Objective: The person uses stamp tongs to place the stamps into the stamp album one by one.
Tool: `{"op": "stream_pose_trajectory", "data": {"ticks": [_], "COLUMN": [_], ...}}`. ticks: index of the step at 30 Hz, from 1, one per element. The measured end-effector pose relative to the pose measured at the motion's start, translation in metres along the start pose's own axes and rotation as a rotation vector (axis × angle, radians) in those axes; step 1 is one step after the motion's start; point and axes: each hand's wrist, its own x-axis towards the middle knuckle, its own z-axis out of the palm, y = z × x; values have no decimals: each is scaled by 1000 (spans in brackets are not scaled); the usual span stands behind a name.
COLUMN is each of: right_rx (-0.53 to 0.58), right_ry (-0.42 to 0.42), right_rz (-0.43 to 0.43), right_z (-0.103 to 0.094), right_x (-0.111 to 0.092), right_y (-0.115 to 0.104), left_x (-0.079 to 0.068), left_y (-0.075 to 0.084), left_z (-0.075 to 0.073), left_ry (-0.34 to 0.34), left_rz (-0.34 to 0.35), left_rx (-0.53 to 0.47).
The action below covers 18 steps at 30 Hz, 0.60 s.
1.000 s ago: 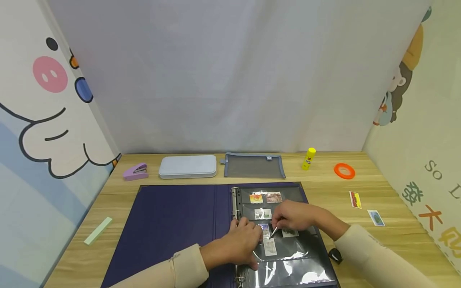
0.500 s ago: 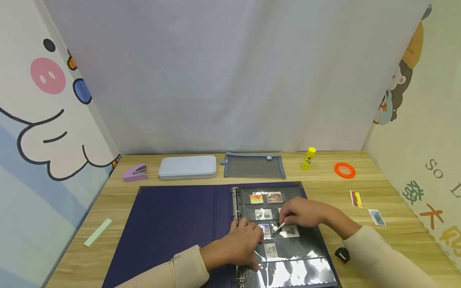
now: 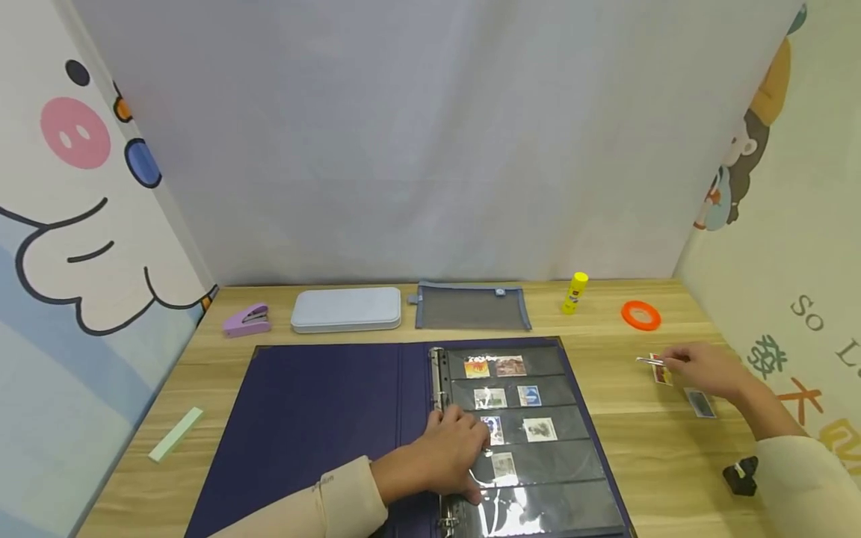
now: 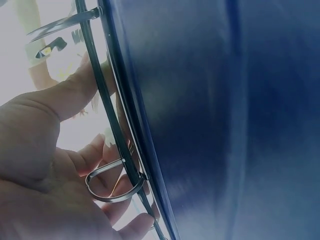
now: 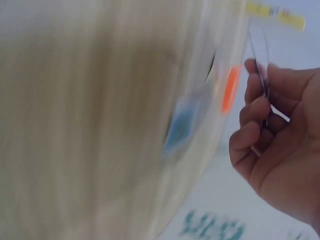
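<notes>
My right hand [image 3: 706,370] pinches metal tweezers [image 3: 649,362] at the table's right side. Their tips point left, near a red and yellow stamp [image 3: 663,376] that the hand partly covers. In the right wrist view the tweezers [image 5: 260,60] have their two prongs apart, with nothing between them. A second stamp [image 3: 701,404], bluish, lies just below the hand. My left hand [image 3: 449,448] rests on the clear-pocketed black page [image 3: 572,493] of a stamp album, beside its binder rings. Several stamps sit in the page's rows, including a blue one [image 3: 529,396]; the hand hides part of the page.
The album's dark blue cover [image 3: 316,403] lies flat at left. Along the back are a purple stapler [image 3: 247,321], a pale case [image 3: 347,309], a grey mesh pouch [image 3: 474,308], a yellow glue stick [image 3: 575,292] and orange tape [image 3: 641,315]. A pale green strip [image 3: 176,435] lies far left.
My right hand has moved with the tweezers from the album page to the loose stamps at right, uncovering a blue stamp in the second row. My left hand has stayed on the page.
</notes>
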Motion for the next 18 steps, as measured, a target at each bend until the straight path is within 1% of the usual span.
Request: {"op": "stream_pose_trajectory", "data": {"ticks": [3,7,11,15,18], "right_rx": [-44,-59,-58,-43,-43], "right_ry": [30,41,42,27,31], "right_rz": [59,108,126,140,146], "right_z": [-5,-9,-8,-3,1], "right_x": [-12,-21,-24,-20,-17], "right_y": [21,35,36,33,34], "left_x": [0,0,-1,-2,-2], "left_y": [0,-1,-1,-1,0], "left_z": [2,1,0,0,0], "left_ry": [4,12,9,2,2], "left_rz": [1,0,-3,-5,2], "left_rx": [-1,4,7,3,-8]}}
